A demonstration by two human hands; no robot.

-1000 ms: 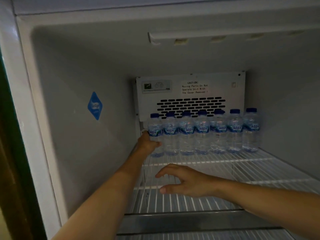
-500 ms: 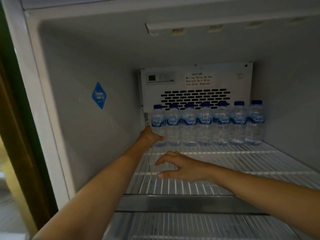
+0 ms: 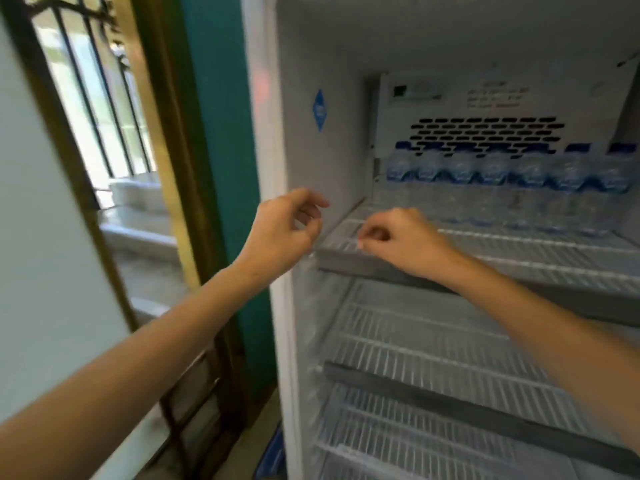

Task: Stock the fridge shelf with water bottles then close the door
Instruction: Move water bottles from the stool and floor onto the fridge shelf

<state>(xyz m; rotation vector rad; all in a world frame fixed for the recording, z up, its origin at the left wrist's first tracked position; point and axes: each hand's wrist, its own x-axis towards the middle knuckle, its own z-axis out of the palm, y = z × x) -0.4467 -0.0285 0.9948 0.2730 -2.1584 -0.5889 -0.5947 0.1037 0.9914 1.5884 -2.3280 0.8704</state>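
Observation:
Several clear water bottles [image 3: 509, 181] with blue caps and blue labels stand in a row at the back of the upper wire shelf [image 3: 519, 251] of the open fridge. My left hand [image 3: 284, 226] hovers at the fridge's left front edge with loosely curled fingers and holds nothing. My right hand [image 3: 398, 237] hangs over the front left corner of the upper shelf, fingers loosely curled, empty. Both hands are well in front of the bottles. The frame is motion-blurred.
Two lower wire shelves [image 3: 433, 344] lie below. The fridge's white left wall [image 3: 325, 161] carries a blue diamond sticker [image 3: 319, 110]. Left of the fridge are a teal wall [image 3: 221, 133], a wooden frame [image 3: 162, 140] and a barred window [image 3: 97, 98]. The fridge door is not in view.
Both hands have pulled back from the shelf; the left hand let go of the leftmost bottle. The view has swung left and down, showing the wall and window.

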